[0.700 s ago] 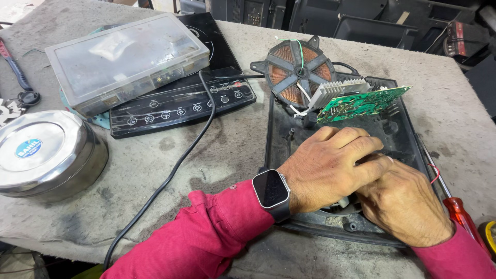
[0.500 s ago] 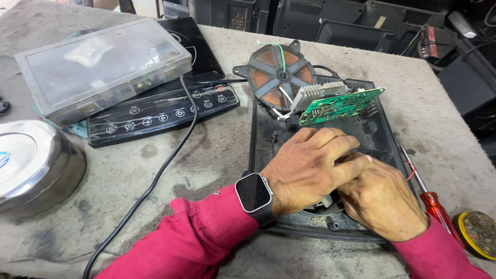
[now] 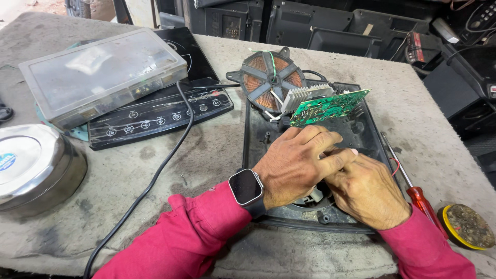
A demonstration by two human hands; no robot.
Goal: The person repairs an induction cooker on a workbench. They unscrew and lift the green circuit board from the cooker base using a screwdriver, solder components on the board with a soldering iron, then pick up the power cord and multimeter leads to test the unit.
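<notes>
An opened induction cooker's black base shell [image 3: 369,135] lies on the bench. Both hands rest inside its lower half. My left hand [image 3: 297,163], a smartwatch on its wrist, lies palm down over the round fan opening. My right hand [image 3: 367,188] is pressed against it, fingers curled over something small that I cannot make out. A green circuit board [image 3: 330,107] with a finned metal heat sink [image 3: 305,96] stands tilted up just beyond my fingers. The copper coil disc [image 3: 269,80] leans at the shell's far edge.
A black glass control panel [image 3: 160,116] lies to the left, with a clear plastic parts box [image 3: 98,75] on it and a black cable [image 3: 155,175] trailing off. A steel tin [image 3: 33,168] sits far left. A red-handled screwdriver [image 3: 413,188] and round pad [image 3: 467,226] lie right.
The view has shifted to the left and closer. Both hands stay together over the fan opening, with only slight finger movement.
</notes>
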